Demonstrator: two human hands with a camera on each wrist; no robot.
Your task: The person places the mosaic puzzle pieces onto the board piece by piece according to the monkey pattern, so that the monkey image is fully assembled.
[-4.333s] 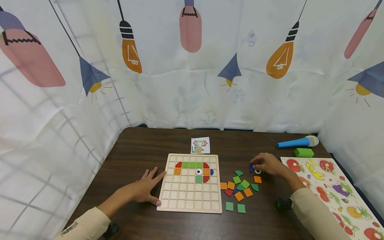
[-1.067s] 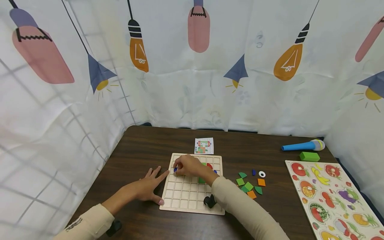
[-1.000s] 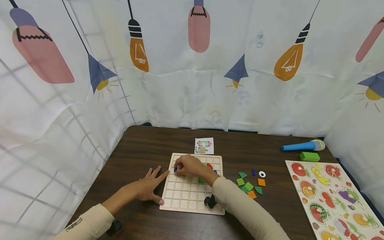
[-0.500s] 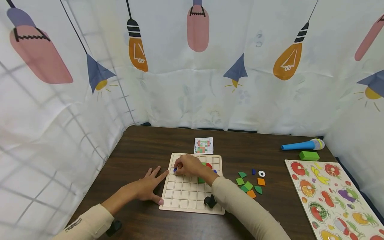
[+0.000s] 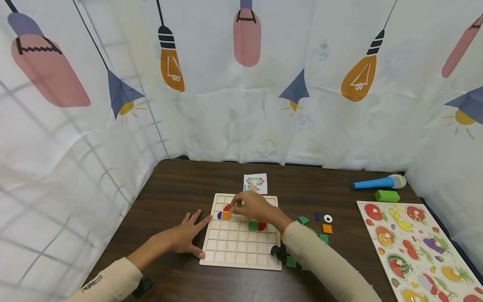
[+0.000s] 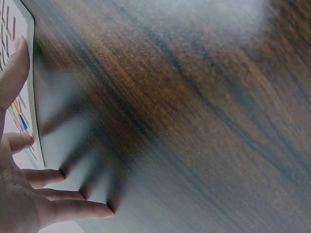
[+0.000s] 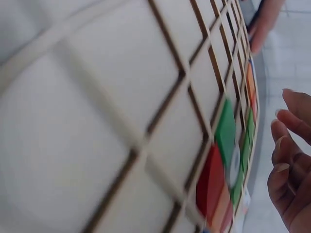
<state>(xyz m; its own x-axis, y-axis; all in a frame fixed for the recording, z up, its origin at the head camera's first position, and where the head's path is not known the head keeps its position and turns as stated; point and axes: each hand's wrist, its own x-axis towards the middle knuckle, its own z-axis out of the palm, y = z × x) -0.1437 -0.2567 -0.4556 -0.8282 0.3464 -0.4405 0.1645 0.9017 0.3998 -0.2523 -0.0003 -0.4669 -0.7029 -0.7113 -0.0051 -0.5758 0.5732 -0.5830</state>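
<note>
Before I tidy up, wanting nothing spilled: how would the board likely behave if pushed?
The board looks stiff, lying flat with straight edges. Wide and low, it would probably slide rather than tip. Its tiles may stay put, seated in what look like ridged cells.

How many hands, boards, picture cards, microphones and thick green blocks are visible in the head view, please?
Hands (left hand, right hand): 2
Boards (grid board, fruit board): 2
Picture card: 1
Microphone: 1
Thick green block: 1
Total: 7

Smooth wooden grid board (image 5: 241,246), glossy wood-grain tabletop (image 5: 200,285), creased cloth curtain (image 5: 226,100), paper card (image 5: 255,183)
</note>
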